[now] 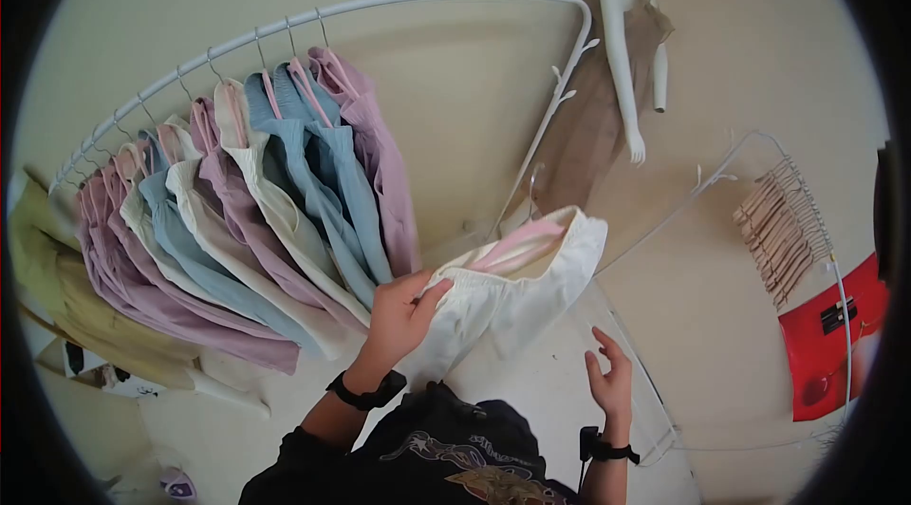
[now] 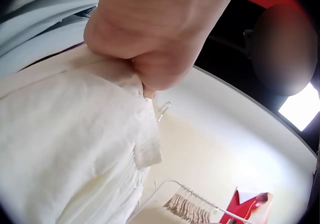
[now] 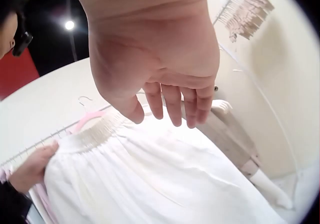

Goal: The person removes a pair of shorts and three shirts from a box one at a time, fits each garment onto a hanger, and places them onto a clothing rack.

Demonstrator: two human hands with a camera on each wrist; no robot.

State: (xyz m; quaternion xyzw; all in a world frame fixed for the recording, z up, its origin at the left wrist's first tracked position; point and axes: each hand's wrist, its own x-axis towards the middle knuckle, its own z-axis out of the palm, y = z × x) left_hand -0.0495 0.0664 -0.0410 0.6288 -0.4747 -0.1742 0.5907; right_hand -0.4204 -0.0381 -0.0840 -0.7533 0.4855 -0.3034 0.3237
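Observation:
A pair of white pants with a gathered elastic waistband hangs in front of the person, a pink hanger inside its waist opening. The left hand grips the waistband at its near left side, thumb on the outside. In the left wrist view the white cloth falls away below that hand. Off to the right, the right hand is held up with fingers loosely extended and nothing in them. From the right wrist, its fingers overlap the waistband area, and the hanger's metal hook rises beyond.
On the left, a curved white rail carries several pink, blue and white pants on hangers. A mannequin in a brown skirt stands behind. At right are a second rack with beige hangers and a red poster.

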